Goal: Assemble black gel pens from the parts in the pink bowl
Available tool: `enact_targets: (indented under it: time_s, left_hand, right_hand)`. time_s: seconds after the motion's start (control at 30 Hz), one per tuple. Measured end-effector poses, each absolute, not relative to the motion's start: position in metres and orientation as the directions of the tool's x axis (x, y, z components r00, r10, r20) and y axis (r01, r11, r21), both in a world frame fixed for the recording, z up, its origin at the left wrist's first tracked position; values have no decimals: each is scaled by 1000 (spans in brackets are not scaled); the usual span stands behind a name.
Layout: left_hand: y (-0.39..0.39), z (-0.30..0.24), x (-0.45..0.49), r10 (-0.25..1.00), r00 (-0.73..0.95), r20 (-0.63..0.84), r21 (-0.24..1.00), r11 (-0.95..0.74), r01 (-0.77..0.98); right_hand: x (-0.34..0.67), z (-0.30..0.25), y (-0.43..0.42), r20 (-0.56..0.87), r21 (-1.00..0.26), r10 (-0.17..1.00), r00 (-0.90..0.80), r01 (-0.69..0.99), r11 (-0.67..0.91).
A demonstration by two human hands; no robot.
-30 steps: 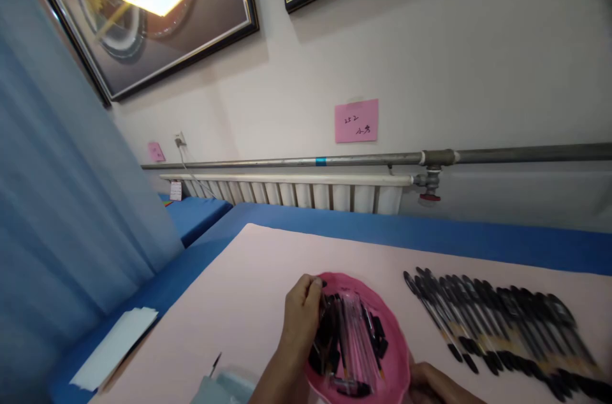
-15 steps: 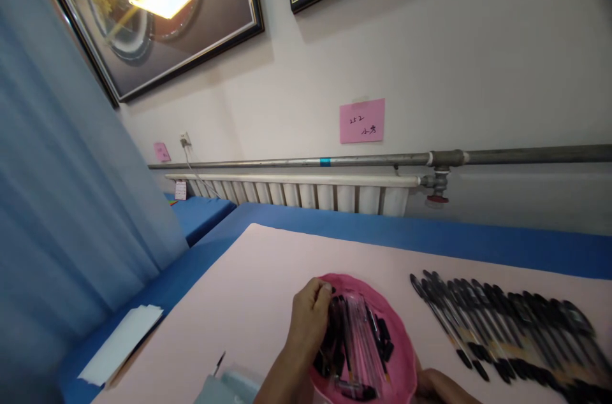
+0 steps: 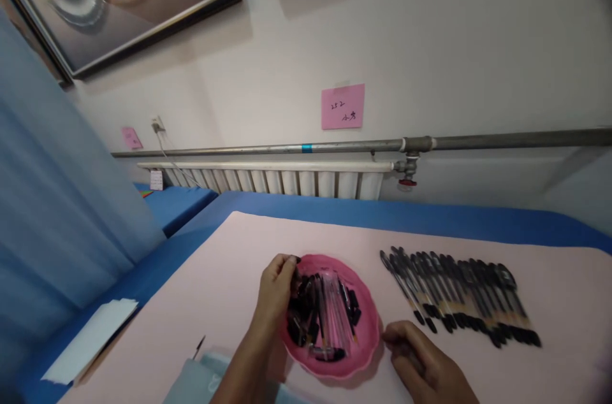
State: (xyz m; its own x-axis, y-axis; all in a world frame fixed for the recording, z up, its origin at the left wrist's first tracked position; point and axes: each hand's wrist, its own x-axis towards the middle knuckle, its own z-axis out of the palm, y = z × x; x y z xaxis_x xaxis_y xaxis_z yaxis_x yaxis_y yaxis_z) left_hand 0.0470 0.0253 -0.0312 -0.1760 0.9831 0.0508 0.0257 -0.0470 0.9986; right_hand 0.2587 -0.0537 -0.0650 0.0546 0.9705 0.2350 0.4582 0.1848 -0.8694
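Observation:
A pink scalloped dish (image 3: 361, 353) stands on the pink sheet in front of me. In it lie clear plastic tubes (image 3: 333, 311) and several black pen parts (image 3: 354, 305). My left hand (image 3: 276, 286) is closed at the dish's left rim, thumb and fingers pinched, with a small dark tip showing beside them. On the opposite side my right hand (image 3: 425, 359) has curled fingers, its fingertips at the right rim. Beyond it, to the right, lies a slanted row of many black-capped pens (image 3: 459, 295) with clear barrels.
A pink sheet (image 3: 215, 276) covers the blue bed (image 3: 306, 203). Light-blue cloth (image 3: 191, 382) and a thin dark-tipped stick (image 3: 199, 346) are at the lower left. White papers (image 3: 90, 340) lie by the blue curtain (image 3: 62, 168). A radiator (image 3: 287, 181) and pipe (image 3: 268, 149) line the wall.
The view has shifted, so the dish and pens appear farther left. More of my right hand shows at the dish's right rim. My left hand stays at the left rim.

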Motion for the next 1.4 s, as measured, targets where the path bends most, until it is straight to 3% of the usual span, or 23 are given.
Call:
enact_targets:
  time_s: [0.1, 0.3, 0.4, 0.6, 0.83, 1.17, 1.4]
  left_hand:
    - [24, -33, 48, 994, -108, 22, 994, -10, 111]
    - [20, -36, 54, 996, 24, 85, 863, -85, 498]
    - [18, -34, 56, 997, 29, 67, 746, -69, 662]
    - [12, -30, 56, 995, 99, -12, 600, -72, 797]
    - [3, -27, 65, 990, 107, -96, 431, -56, 901]
    - [1, -21, 76, 969, 88, -230, 367, 2, 930]
    - [4, -27, 70, 976, 117, -185, 433, -26, 901]
  right_hand:
    - [256, -65, -57, 272, -863, 961, 42, 451, 225]
    - [259, -68, -56, 220, -727, 934, -281, 591, 349]
    - [260, -69, -55, 228, -702, 924, -307, 606, 375]
    - [259, -68, -55, 262, -707, 909, -324, 576, 409]
    - [259, -66, -57, 275, -716, 892, -359, 543, 440]
    - [257, -70, -58, 278, -711, 899, -339, 556, 430]
    - [256, -68, -59, 278, -686, 900, -334, 587, 430]
